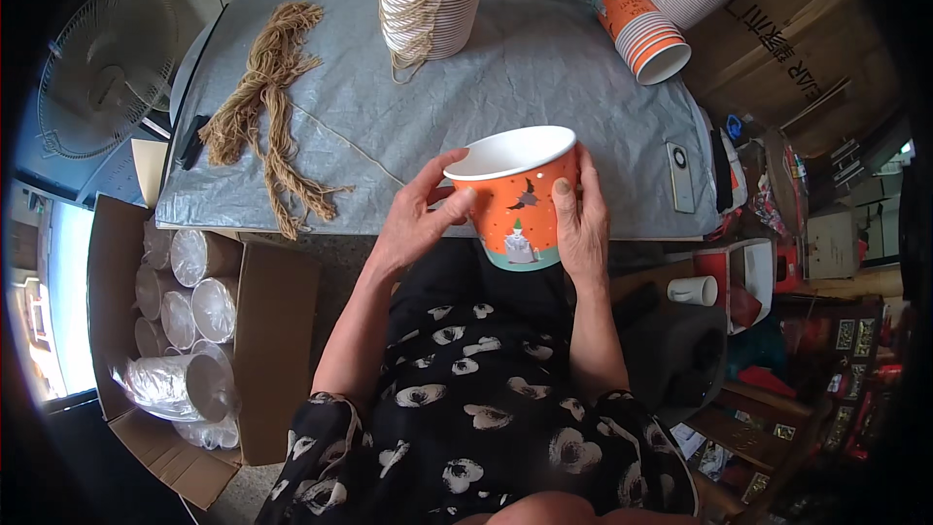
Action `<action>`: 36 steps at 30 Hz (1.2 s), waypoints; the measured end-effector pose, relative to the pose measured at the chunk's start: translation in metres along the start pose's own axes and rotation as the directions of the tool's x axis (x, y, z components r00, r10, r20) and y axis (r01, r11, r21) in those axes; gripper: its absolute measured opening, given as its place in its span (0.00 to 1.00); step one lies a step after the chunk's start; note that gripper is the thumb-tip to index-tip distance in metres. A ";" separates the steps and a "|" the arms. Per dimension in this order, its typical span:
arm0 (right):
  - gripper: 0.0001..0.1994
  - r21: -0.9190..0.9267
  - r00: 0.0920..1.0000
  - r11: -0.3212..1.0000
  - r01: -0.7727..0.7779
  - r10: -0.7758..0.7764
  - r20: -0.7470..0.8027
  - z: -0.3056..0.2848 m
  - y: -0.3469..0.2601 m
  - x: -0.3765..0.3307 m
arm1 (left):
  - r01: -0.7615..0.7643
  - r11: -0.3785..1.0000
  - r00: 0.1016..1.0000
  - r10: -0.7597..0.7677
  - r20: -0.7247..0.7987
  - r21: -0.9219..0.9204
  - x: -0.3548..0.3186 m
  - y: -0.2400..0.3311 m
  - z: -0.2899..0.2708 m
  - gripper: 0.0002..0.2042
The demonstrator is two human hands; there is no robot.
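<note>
An orange paper bucket (510,219) with a white inside, a green base band and printed figures is held over the table's near edge, its open top tilted slightly. My left hand (420,218) grips its left rim and side, thumb on the outer wall. On the opposite side, my right hand (581,226) presses its thumb to the front while the fingers pass behind the wall. A tall stack of nested buckets (452,15) stands at the far side, loops of brown twine hanging down it. To the left lies a loose bundle of cut twine (260,102), and one strand trails towards my left hand.
Grey sheeting covers the table (340,49). More nested buckets (649,44) lie at the far right, near a phone (680,178). An open carton (277,331) of plastic-wrapped cups stands at lower left, below a fan (107,68). A white mug (692,291) is at right.
</note>
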State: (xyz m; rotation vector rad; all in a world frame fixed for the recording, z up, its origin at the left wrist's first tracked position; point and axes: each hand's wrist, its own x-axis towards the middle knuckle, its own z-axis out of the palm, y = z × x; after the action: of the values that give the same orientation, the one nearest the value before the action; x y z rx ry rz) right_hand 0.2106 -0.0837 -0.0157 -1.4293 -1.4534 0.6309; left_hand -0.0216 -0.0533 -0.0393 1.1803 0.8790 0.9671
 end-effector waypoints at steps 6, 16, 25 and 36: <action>0.42 -0.114 0.995 0.989 0.090 -0.083 0.061 0.012 -0.001 0.003 | 0.052 0.999 0.997 -0.051 -0.061 0.015 0.003 -0.012 -0.011 0.28; 0.61 0.072 0.927 0.925 0.372 -0.366 -0.085 0.019 0.001 0.009 | -0.302 0.939 0.953 0.301 0.033 0.162 -0.007 0.000 -0.032 0.23; 0.49 0.041 0.839 0.844 0.535 -0.537 0.085 0.023 0.003 0.012 | -0.039 0.980 0.991 0.063 0.118 -0.194 0.003 -0.019 -0.049 0.46; 0.49 0.059 0.801 0.809 0.585 -0.588 0.111 0.030 0.002 0.002 | 0.119 0.993 0.993 -0.119 -0.004 0.012 0.055 -0.008 -0.021 0.15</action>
State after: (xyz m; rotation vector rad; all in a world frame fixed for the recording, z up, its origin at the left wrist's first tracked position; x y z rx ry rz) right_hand 0.1860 -0.0734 -0.0290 -0.8459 -1.8666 0.3353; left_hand -0.0212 0.0041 -0.0541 1.1243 0.9481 0.8680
